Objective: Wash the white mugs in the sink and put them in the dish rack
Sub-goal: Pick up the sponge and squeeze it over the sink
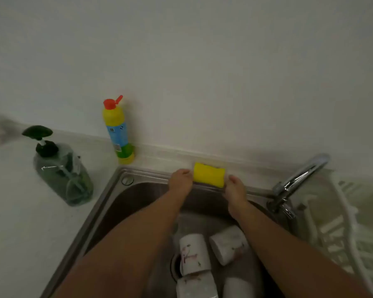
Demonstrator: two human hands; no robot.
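Several white mugs lie on their sides in the steel sink [105, 196], stained with reddish marks: one over the drain [194, 254], one to its right [228, 247], and two at the bottom edge [196, 287]. A yellow sponge [209, 174] sits on the sink's back rim. My left hand [181, 182] has its fingertips on the sponge's left end. My right hand [235, 190] grips its right end. Both forearms stretch over the mugs. The white dish rack [342, 233] stands to the right of the sink and looks blurred.
A chrome faucet [299, 179] rises at the sink's right back corner, its spout pointing up and right. A yellow bottle with a red cap [119, 132] stands against the wall. A dark pump soap dispenser [63, 175] is on the white counter at left.
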